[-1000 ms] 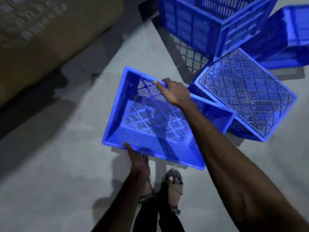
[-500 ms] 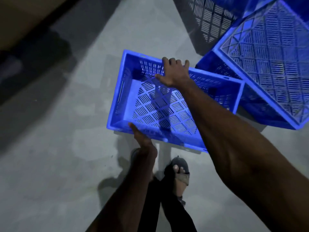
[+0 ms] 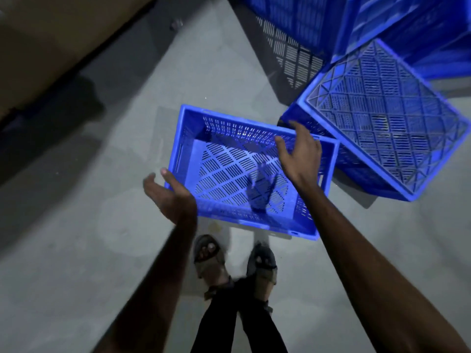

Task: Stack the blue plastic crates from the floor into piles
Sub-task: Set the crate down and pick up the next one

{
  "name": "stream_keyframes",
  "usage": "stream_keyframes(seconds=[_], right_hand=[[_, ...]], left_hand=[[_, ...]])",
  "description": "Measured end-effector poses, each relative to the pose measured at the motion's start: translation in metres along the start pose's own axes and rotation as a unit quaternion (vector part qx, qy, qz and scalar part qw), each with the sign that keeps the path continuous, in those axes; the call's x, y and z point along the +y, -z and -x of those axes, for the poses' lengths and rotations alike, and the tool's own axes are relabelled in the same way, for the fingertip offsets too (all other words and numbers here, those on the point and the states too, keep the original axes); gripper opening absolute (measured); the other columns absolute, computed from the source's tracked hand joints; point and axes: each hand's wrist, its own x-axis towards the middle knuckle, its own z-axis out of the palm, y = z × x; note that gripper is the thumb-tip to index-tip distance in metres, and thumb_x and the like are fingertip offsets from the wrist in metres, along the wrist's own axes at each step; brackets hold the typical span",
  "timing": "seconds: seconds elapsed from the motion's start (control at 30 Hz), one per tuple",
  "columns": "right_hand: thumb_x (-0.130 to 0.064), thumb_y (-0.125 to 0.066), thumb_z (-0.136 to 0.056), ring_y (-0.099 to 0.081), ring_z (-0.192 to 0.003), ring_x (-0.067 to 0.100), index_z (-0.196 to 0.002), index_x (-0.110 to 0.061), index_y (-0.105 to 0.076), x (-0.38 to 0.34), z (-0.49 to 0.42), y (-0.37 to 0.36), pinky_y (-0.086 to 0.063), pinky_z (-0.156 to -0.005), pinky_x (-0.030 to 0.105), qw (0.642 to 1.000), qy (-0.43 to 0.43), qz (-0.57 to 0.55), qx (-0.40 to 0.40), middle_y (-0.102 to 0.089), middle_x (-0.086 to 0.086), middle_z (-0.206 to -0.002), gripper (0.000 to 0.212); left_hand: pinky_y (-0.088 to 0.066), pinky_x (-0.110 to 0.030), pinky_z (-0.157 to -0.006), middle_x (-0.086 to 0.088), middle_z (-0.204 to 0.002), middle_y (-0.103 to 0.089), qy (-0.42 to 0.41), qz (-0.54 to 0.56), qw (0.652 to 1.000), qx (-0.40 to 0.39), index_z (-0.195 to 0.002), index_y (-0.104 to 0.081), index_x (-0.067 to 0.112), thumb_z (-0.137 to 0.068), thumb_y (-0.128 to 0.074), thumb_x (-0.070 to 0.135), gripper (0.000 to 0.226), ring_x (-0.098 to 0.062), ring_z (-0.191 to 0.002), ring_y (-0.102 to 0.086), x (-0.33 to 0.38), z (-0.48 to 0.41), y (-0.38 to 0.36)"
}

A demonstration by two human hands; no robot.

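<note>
Directly ahead of the sandalled feet [image 3: 207, 256], the open blue crate [image 3: 224, 169] sits upright on the concrete floor [image 3: 102, 250], mouth up.

Left hand [image 3: 169, 197]: beside the near-left corner, palm up, fingers spread, holding nothing.

Right hand [image 3: 302, 154]: over the far rim, fingers splayed; rim contact cannot be told.

An overturned crate [image 3: 382, 118] lies tilted, base up, just beside on the right. Taller crates [image 3: 293, 19] stand behind it.

Judgement: the upright crate serves as a pile base. The next move likely calls for gripping the overturned crate by opposite rims, flipping it mouth up, and lowering it squarely into the base.
</note>
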Motion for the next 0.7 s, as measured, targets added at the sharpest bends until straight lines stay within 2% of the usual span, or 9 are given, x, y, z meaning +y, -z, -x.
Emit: stream_keyframes(seconds=[0.03, 0.13, 0.27, 0.37, 0.4, 0.47, 0.53, 0.6, 0.7], right_hand=[[-0.046, -0.056, -0.096, -0.055, -0.127, 0.026, -0.137, -0.017, -0.055, 0.019, 0.009, 0.011, -0.036, -0.112, 0.049, 0.999, -0.038, -0.007, 0.02, -0.061, 0.004, -0.138, 0.05], [-0.049, -0.062, -0.093, -0.061, -0.118, 0.025, -0.122, -0.019, -0.066, 0.08, 0.032, 0.035, -0.042, -0.098, 0.031, 0.978, -0.187, -0.078, 0.044, -0.069, 0.005, -0.124, 0.042], [-0.044, -0.063, -0.094, -0.063, -0.103, 0.016, -0.113, -0.015, -0.068, 0.14, 0.051, 0.045, -0.043, -0.087, 0.025, 0.903, -0.351, -0.225, 0.104, -0.069, 0.002, -0.113, 0.035], [-0.054, -0.058, -0.094, -0.057, -0.064, 0.003, -0.091, -0.021, -0.065, 0.177, 0.057, 0.039, -0.042, -0.064, 0.019, 0.82, -0.427, -0.379, 0.039, -0.064, -0.005, -0.083, 0.034], [-0.06, -0.055, -0.093, -0.056, -0.061, 0.005, -0.088, -0.02, -0.064, 0.188, 0.058, 0.033, -0.041, -0.065, 0.02, 0.803, -0.432, -0.411, -0.007, -0.062, -0.005, -0.076, 0.041], [-0.07, -0.05, -0.09, -0.061, -0.072, 0.015, -0.099, -0.011, -0.07, 0.2, 0.06, 0.02, -0.046, -0.08, 0.029, 0.802, -0.418, -0.415, -0.102, -0.069, 0.0, -0.082, 0.063], [-0.069, -0.043, -0.094, -0.063, -0.073, 0.019, -0.094, -0.01, -0.071, 0.201, 0.058, 0.01, -0.048, -0.084, 0.033, 0.804, -0.395, -0.425, -0.133, -0.071, 0.001, -0.074, 0.065], [-0.068, -0.04, -0.096, -0.066, -0.071, 0.02, -0.087, -0.011, -0.074, 0.199, 0.052, 0.003, -0.053, -0.077, 0.031, 0.801, -0.39, -0.442, -0.109, -0.072, 0.004, -0.07, 0.067], [-0.075, -0.046, -0.087, -0.069, -0.072, 0.022, -0.081, -0.01, -0.08, 0.199, 0.036, -0.005, -0.057, -0.074, 0.03, 0.771, -0.399, -0.485, -0.103, -0.074, 0.01, -0.076, 0.074]], left_hand=[[-0.038, -0.023, -0.105, -0.024, -0.127, -0.061, -0.042, -0.024, 0.998, -0.04, -0.127, -0.057, -0.008, -0.105, -0.05, 0.037, 0.05, -0.037, -0.122, -0.058, -0.003, -0.015, -0.002], [-0.039, -0.039, -0.107, -0.017, -0.137, -0.058, -0.037, -0.11, 0.969, -0.22, -0.135, -0.054, 0.004, -0.104, -0.043, 0.054, 0.059, -0.033, -0.127, -0.054, -0.012, -0.057, -0.007], [-0.043, -0.044, -0.108, -0.012, -0.14, -0.058, -0.077, -0.163, 0.922, -0.342, -0.14, -0.048, 0.012, -0.1, -0.039, 0.067, 0.068, -0.033, -0.124, -0.057, -0.016, -0.088, -0.016], [-0.044, -0.041, -0.103, -0.004, -0.127, -0.062, 0.013, -0.144, 0.918, -0.37, -0.135, -0.05, 0.019, -0.092, -0.031, 0.081, 0.078, -0.028, -0.112, -0.059, -0.008, -0.099, -0.031], [-0.045, -0.042, -0.103, -0.003, -0.123, -0.065, 0.041, -0.14, 0.915, -0.375, -0.127, -0.057, 0.02, -0.086, -0.029, 0.088, 0.083, -0.028, -0.111, -0.061, -0.007, -0.105, -0.038], [-0.049, -0.049, -0.104, -0.006, -0.113, -0.072, 0.072, -0.143, 0.911, -0.38, -0.098, -0.068, 0.022, -0.074, -0.031, 0.096, 0.086, -0.033, -0.108, -0.066, -0.009, -0.121, -0.051], [-0.054, -0.05, -0.099, -0.01, -0.1, -0.075, 0.077, -0.146, 0.912, -0.376, -0.079, -0.069, 0.019, -0.07, -0.042, 0.095, 0.081, -0.035, -0.1, -0.07, -0.014, -0.13, -0.061], [-0.058, -0.046, -0.092, -0.009, -0.091, -0.076, 0.077, -0.113, 0.926, -0.352, -0.075, -0.07, 0.018, -0.072, -0.05, 0.089, 0.074, -0.034, -0.093, -0.073, -0.014, -0.133, -0.068], [-0.06, -0.041, -0.083, -0.006, -0.083, -0.072, 0.123, -0.052, 0.922, -0.364, -0.077, -0.071, 0.014, -0.071, -0.056, 0.088, 0.076, -0.024, -0.075, -0.069, -0.013, -0.136, -0.075]])
